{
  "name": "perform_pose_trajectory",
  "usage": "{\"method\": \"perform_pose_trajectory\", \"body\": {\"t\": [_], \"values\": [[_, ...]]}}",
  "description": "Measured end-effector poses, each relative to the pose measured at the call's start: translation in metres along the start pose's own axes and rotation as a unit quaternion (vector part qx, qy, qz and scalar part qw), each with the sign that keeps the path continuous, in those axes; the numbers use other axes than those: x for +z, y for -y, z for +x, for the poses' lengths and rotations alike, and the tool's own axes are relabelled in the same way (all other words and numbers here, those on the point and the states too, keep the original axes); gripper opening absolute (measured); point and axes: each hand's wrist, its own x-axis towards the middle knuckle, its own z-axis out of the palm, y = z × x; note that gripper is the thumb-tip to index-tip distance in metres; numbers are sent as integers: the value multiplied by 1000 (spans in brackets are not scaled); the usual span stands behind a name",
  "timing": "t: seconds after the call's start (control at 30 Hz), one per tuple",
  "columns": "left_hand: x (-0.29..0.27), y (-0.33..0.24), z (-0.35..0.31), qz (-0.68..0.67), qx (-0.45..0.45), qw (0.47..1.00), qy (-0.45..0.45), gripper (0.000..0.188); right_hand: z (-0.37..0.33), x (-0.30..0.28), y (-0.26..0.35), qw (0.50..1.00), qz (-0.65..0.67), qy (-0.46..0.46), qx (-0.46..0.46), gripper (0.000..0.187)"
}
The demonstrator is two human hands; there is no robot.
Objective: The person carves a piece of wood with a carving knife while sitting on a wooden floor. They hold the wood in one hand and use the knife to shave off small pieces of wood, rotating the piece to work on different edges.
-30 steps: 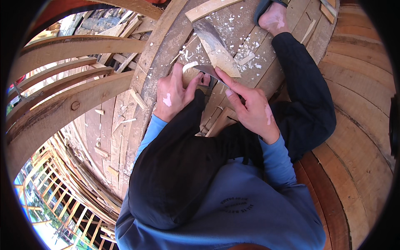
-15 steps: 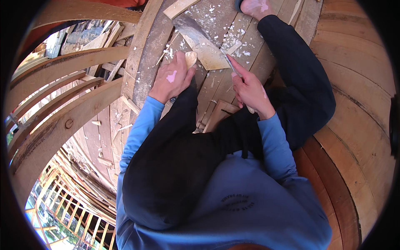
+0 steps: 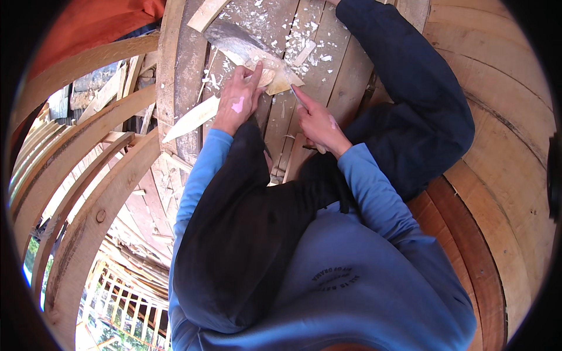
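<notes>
My left hand (image 3: 235, 100) is closed around a pale wooden piece (image 3: 193, 119) with a long tapered end pointing to the lower left. Its blunt, rounded end shows by my fingertips, over a flat wooden offcut (image 3: 285, 77) with a dark, rough far side. Gripped in my right hand (image 3: 323, 127) is a knife, its index finger stretched along the narrow blade (image 3: 297, 93). A bit of light handle shows below the palm. The blade tip is near the offcut's right corner, but I cannot tell whether it touches.
White chips (image 3: 304, 44) litter the plank floor (image 3: 345, 82). Curved wooden ribs (image 3: 99, 205) stand at the left, with openings between them. A curved plank wall (image 3: 497, 117) rises at the right. My bent legs (image 3: 234, 251) flank the work area.
The wooden piece has swung so its long tapered end shows at the left, and its blunt end now lies over the offcut. The view has shifted; my right hand remains closed on the knife.
</notes>
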Motion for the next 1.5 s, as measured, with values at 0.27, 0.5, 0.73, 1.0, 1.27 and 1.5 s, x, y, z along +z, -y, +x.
{"method": "perform_pose_trajectory", "body": {"t": [0.27,0.5,0.73,1.0,1.27,1.5], "values": [[17,-3,-23,-28,-96,993,-60,45,-2,-5,7,998,-30,58,24,64],[12,-9,-21,-57,-138,987,-60,41,1,-5,11,998,-21,55,-3,71],[5,-7,-19,-76,-133,987,-53,41,17,3,16,995,-84,62,-4,68],[5,0,-14,-98,-126,986,-43,41,20,8,15,998,-40,58,5,67],[6,0,-14,-120,-139,982,-44,42,15,8,25,996,-57,64,23,78],[0,-4,-13,-116,-143,982,-27,42,18,15,17,997,-52,53,14,67]]}}
